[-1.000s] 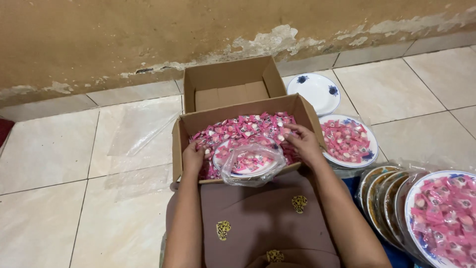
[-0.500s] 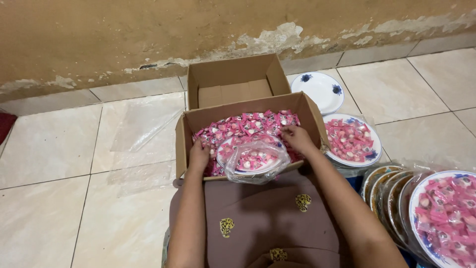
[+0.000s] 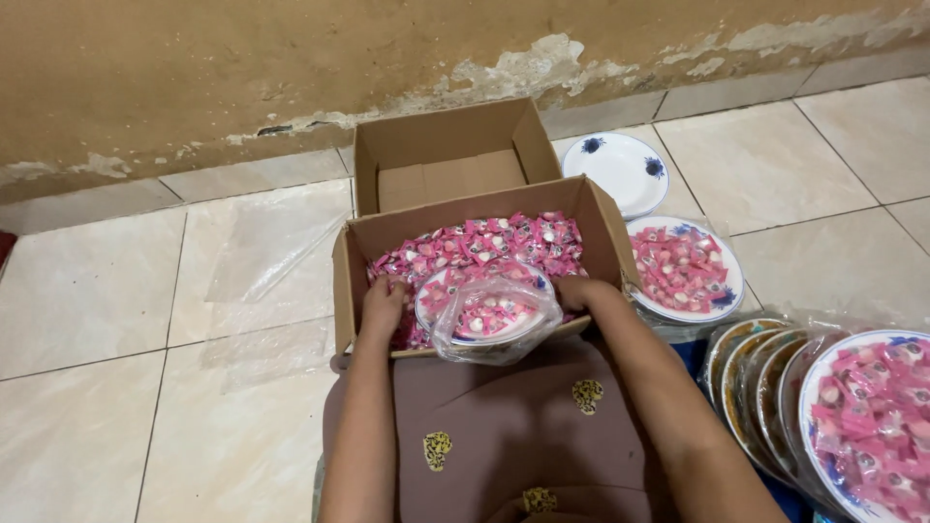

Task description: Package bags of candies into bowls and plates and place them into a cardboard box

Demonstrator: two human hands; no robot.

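While both hands rest inside the cardboard box [image 3: 360, 254] of pink wrapped candies [image 3: 484, 240], the left hand [image 3: 383, 302] and right hand [image 3: 578, 291] curl around opposite edges of a bag-wrapped candy plate [image 3: 484, 308] between them. Beyond the right hand sit a filled plate [image 3: 684, 269] and an empty plate [image 3: 622, 172].

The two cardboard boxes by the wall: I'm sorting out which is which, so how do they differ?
The near box is full of pink wrapped sweets; the far box holds none. The near box has both hands, left hand and right hand, inside it; the far box is untouched. Both are brown, open-topped cardboard.
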